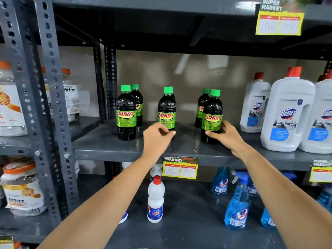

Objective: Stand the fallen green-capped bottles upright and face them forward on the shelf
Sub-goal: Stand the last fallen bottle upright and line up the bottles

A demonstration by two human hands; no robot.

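Note:
Several dark SUNNY bottles with green caps stand upright on the grey middle shelf [111, 150], in three pairs with labels facing me. The left front bottle [126, 114] stands alone, untouched. My left hand [157, 139] is just in front of the base of the middle front bottle [167, 108], fingers curled, its fingertips at the bottle; whether it grips the bottle is unclear. My right hand [226, 135] wraps the lower part of the right front bottle [212, 114], thumb across its front. A second bottle stands behind each front one.
Large white Domex jugs [287, 112] with red caps stand right of my right hand. Perforated steel uprights [52, 87] border the left, with Fitfizz jars [10, 97] beyond. The lower shelf holds white bottles [156, 200] and blue Colin sprays [237, 207]. Yellow price tags [180, 169] hang on the shelf edges.

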